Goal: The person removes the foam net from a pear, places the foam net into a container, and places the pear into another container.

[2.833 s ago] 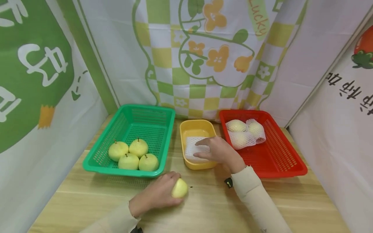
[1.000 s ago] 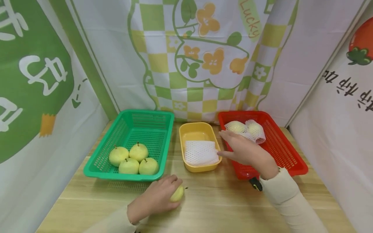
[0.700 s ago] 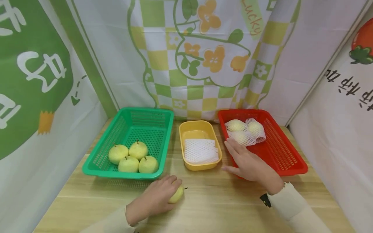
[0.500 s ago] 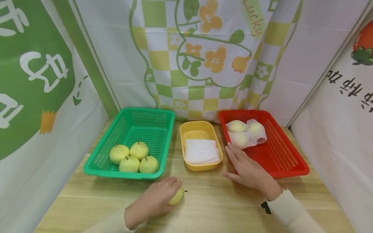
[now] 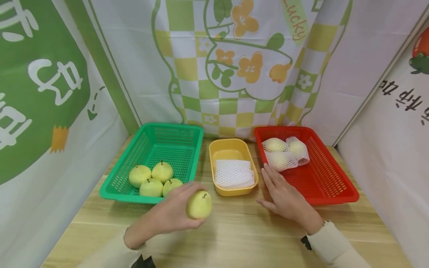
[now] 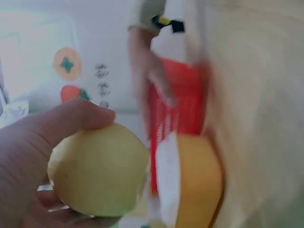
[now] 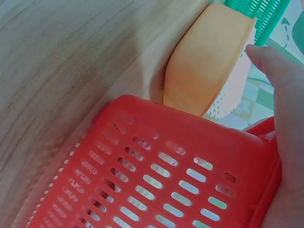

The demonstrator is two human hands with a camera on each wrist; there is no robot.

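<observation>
My left hand (image 5: 169,216) grips a yellow-green pear (image 5: 200,205) just above the table, in front of the green basket. Its stem faces up in the head view; the left wrist view shows thumb and fingers around the pear (image 6: 99,171). With fingers straight, my right hand (image 5: 285,195) lies at the near left edge of the red basket (image 5: 315,182), holding nothing. In that basket are 3 pears (image 5: 279,160) in white foam nets. Between the baskets, a yellow tub (image 5: 231,145) contains flat white foam netting (image 5: 234,174).
Several bare pears (image 5: 151,187) lie at the near end of the green basket (image 5: 172,152) on the left. Both baskets and the tub stand on a wooden table (image 5: 241,238). A patterned curtain (image 5: 234,108) hangs behind, with printed cloth walls at either side.
My left hand has raised the pear off the table and turned its stem upward. The right hand has gone from over the yellow tub to the red basket's edge, then stayed.
</observation>
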